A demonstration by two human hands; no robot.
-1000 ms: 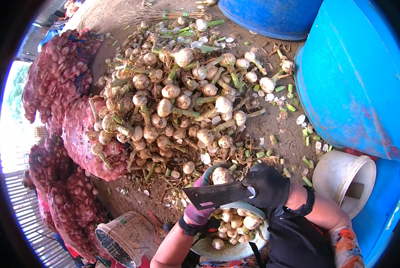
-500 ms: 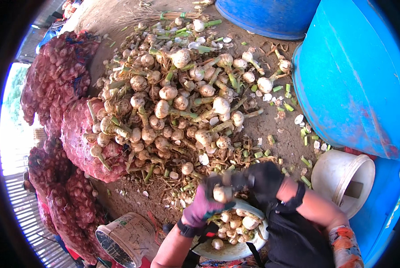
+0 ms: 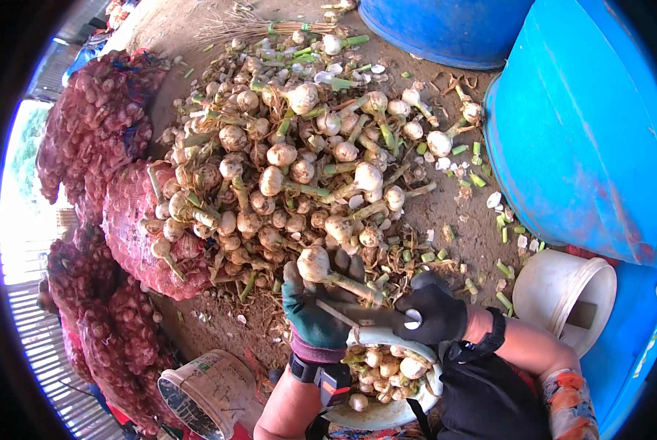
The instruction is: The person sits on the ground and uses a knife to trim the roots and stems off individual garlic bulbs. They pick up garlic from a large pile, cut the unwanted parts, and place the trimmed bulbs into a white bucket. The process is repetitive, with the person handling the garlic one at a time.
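My left hand (image 3: 315,319), in a teal and purple glove, is closed around a garlic bulb (image 3: 314,264) with its stem still on, the stem pointing right. In my black-gloved right hand (image 3: 440,312) is a knife (image 3: 376,317); its blade reaches left under the stem, close to my left palm. Whether the edge touches the stem I cannot tell. Just below both hands sits a pale tub (image 3: 372,419) holding several garlic bulbs with short-cut stems. Beyond the hands spreads a big heap of garlic (image 3: 281,155) with stems.
Filled red mesh sacks (image 3: 97,117) line the left side. A dirty white bucket (image 3: 215,385) lies tipped at lower left, another white bucket (image 3: 556,290) at right. Blue barrels (image 3: 585,139) stand along the right. Stem pieces and peel litter the dirt floor (image 3: 446,198); a twig broom (image 3: 248,28) lies at the far end.
My hands, close together over the tub before, are now farther apart. My left hand has moved left and up, turning so the bulb and its stem show. The knife blade is now visible.
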